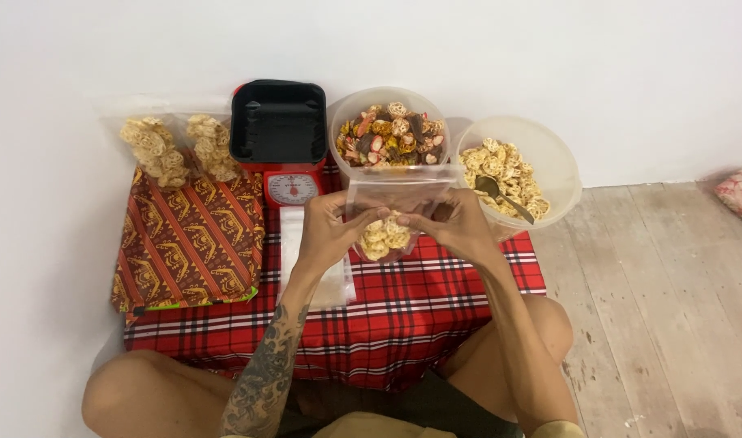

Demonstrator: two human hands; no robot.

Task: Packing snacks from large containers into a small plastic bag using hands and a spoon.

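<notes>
Left hand [332, 229] and right hand [454, 225] both pinching a clear snack bag [389, 219] over the red plaid cloth [403, 316], near its far edge. Two filled clear bags [178, 148] at far left corner; red scale [281, 142] beside them.

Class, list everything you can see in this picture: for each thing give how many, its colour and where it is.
Clear bag: one, holds pale crackers, between both hands.
Filled bags: two, clear, by the wall, left.
Scale: one, red with black tray, by the wall.
Tubs: two, clear; middle one mixed crackers, right one pale crackers.
Spoon: one, metal, in right tub.
Checked cloth: one, red.
Patterned cloth: one, brown-orange, left.
Left hand: grips bag.
Right hand: grips bag.
</notes>
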